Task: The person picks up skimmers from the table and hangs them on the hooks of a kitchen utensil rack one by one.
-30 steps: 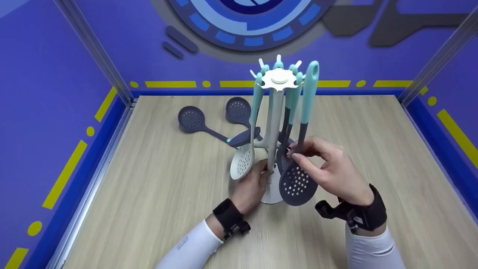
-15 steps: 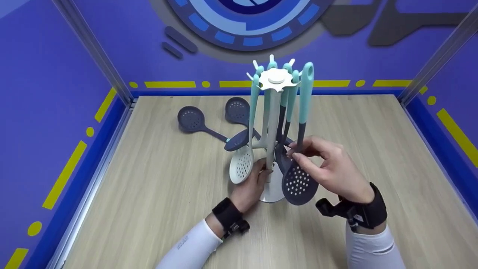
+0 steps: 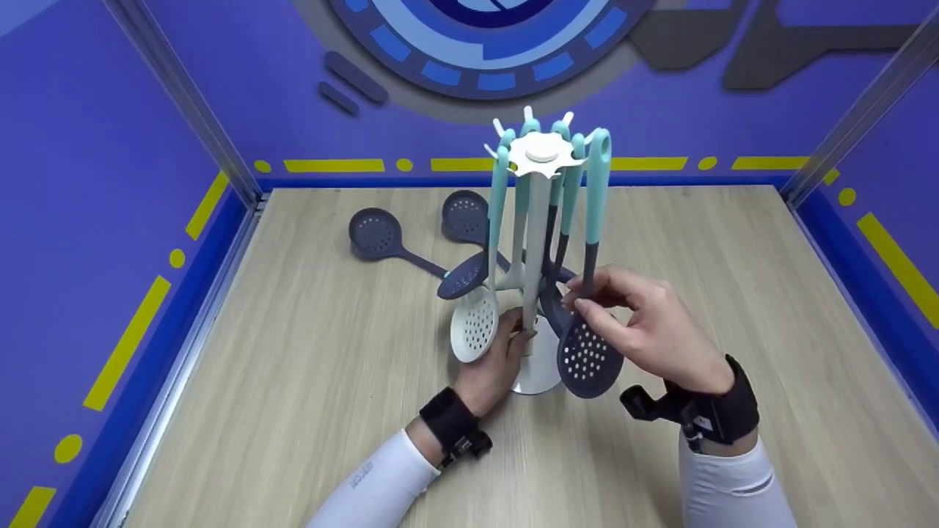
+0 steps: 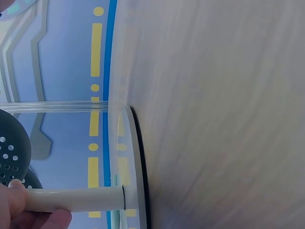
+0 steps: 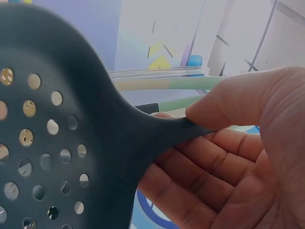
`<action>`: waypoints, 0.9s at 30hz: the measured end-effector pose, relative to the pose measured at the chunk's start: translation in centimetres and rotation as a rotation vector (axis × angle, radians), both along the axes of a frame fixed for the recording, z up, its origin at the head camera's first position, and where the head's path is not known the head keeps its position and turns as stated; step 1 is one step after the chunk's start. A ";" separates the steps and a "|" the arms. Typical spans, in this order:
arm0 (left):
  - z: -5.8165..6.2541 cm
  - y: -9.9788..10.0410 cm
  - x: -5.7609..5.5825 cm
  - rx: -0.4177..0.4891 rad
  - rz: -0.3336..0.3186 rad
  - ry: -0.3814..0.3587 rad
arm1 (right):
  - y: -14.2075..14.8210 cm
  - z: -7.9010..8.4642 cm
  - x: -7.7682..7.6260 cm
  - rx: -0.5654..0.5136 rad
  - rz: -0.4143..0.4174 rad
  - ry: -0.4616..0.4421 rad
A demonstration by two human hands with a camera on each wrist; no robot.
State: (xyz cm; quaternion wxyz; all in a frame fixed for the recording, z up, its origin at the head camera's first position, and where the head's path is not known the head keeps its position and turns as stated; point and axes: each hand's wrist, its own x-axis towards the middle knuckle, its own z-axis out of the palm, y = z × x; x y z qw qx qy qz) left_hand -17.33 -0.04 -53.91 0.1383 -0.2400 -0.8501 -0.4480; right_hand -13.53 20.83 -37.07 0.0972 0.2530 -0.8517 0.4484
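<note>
A white utensil stand (image 3: 537, 242) with a hooked top and round base stands mid-table. My left hand (image 3: 490, 367) grips its pole low down; the left wrist view shows fingers around the pole (image 4: 86, 199) above the base (image 4: 135, 157). With thumb and fingers, my right hand (image 3: 653, 330) pinches the neck of a dark grey skimmer (image 3: 591, 367) with a teal handle. Its holed head hangs downward, and the handle's looped top is beside the stand's right hooks; whether it is on a hook I cannot tell. A white skimmer (image 3: 475, 326) hangs on the left side.
Several other teal-handled utensils hang around the stand, partly hidden by its pole. Two dark skimmers, one at left (image 3: 375, 233) and one farther back (image 3: 466, 216), lie on the wooden table (image 3: 315, 381) behind it. Blue-purple panels (image 3: 110, 183) enclose the table's sides and back.
The stand's top has shifted slightly left and its hanging utensils have swung a little. The held skimmer's handle top has moved left and lower, closer to the hooks.
</note>
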 end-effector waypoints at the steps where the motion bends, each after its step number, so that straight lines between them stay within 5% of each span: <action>1: 0.0 0.0 0.0 0.001 0.002 -0.001 | 0.0 0.0 0.0 -0.004 -0.002 -0.009; 27: 0.2 0.0 0.0 -0.062 0.035 0.046 | 0.1 -0.4 -0.7 0.010 0.016 -0.080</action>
